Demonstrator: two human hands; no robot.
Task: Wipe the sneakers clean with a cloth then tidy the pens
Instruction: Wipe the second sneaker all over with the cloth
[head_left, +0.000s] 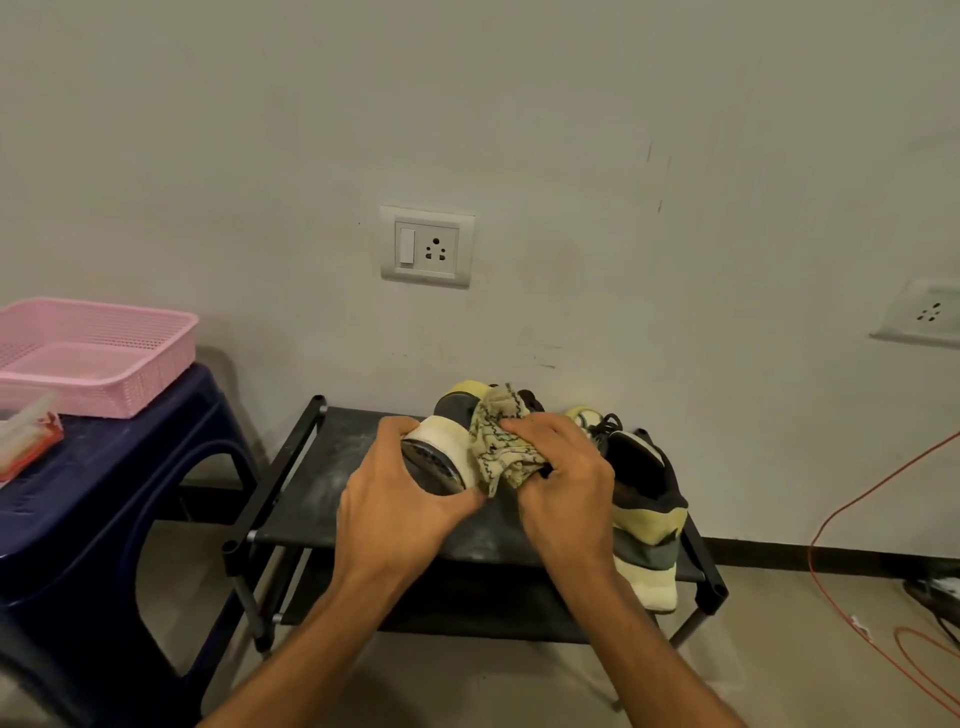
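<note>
Two hands, left hand (397, 486) gripping rubber-soled sneaker (441, 447), right hand (563, 470) bunching patterned cloth (501, 441)

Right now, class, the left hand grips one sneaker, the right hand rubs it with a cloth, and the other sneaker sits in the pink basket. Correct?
One slip: the head view shows the other sneaker on the black rack, not in the pink basket. The left hand does grip one sneaker while the right hand rubs it with the cloth.
</note>
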